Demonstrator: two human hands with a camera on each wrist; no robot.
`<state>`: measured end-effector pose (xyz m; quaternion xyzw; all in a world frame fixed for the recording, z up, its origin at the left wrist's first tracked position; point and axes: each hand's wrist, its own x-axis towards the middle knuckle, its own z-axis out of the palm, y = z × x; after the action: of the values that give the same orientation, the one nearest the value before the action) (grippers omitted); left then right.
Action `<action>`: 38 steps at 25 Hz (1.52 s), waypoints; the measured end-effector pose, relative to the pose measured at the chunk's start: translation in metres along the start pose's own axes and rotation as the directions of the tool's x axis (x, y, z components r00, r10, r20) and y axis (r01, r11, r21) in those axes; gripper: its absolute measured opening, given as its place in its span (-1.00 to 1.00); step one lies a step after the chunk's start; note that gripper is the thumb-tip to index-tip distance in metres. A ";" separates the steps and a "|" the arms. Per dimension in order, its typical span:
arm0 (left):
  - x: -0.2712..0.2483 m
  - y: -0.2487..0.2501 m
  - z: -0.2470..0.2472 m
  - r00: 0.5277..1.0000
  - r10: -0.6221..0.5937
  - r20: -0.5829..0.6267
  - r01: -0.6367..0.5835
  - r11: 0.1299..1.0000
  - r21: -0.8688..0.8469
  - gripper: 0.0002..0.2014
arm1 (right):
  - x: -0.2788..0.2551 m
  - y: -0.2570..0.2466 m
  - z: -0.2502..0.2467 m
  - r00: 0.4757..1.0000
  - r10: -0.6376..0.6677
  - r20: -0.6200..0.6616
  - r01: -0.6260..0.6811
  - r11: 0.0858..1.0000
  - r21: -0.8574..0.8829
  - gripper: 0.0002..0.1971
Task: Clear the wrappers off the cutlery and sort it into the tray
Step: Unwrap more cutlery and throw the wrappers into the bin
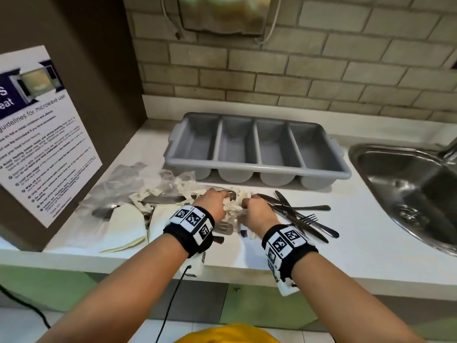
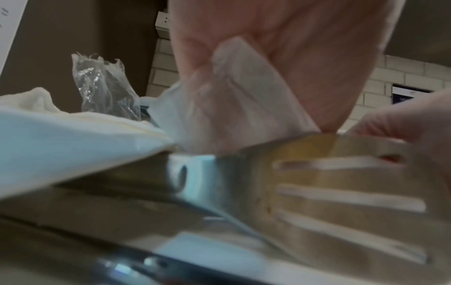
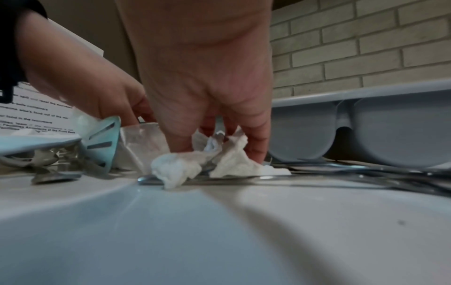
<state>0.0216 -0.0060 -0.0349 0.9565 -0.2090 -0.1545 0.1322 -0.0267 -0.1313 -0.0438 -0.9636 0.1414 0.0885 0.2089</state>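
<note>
In the head view both hands meet over the white counter in front of the grey four-compartment tray (image 1: 345, 169), whose compartments look empty. My left hand (image 1: 222, 199) and right hand (image 1: 248, 204) each pinch an end of a crumpled white paper wrapper (image 1: 235, 205). The left wrist view shows the fingers pinching that paper wrapper (image 2: 239, 100) just above a slotted metal turner (image 2: 341, 192). In the right wrist view my right hand (image 3: 219, 142) pinches torn white paper (image 3: 231, 160) lying over a metal handle. Bare knives and a fork (image 1: 304, 216) lie to the right.
Loose paper strips and clear plastic wrappers (image 1: 148, 189) are heaped at the left, beside a brown cabinet with a notice (image 1: 42, 134). A steel sink (image 1: 408, 191) is set in at the right. The counter edge runs just below my wrists.
</note>
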 end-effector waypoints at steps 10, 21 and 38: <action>0.007 -0.003 -0.005 0.992 -0.058 -0.108 0.043 0.990 -0.135 -0.68 | -0.004 0.008 -0.019 0.990 0.053 -0.128 -0.026 0.979 0.205 -0.55; 0.000 -0.001 -0.048 0.906 -0.107 -0.409 -0.106 0.879 -0.465 -0.80 | 0.004 0.012 -0.015 0.998 -0.041 -0.057 0.048 0.989 0.138 -0.53; 0.001 -0.005 -0.049 0.891 -0.164 -0.423 -0.119 0.816 -0.566 -0.76 | 0.036 -0.003 0.003 0.999 0.044 -0.026 -0.044 0.999 -0.002 -0.74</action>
<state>0.0411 0.0071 0.0083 0.8822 -0.1036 0.0153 0.4590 0.0081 -0.1358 -0.0530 -0.9616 0.1653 0.0806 0.2039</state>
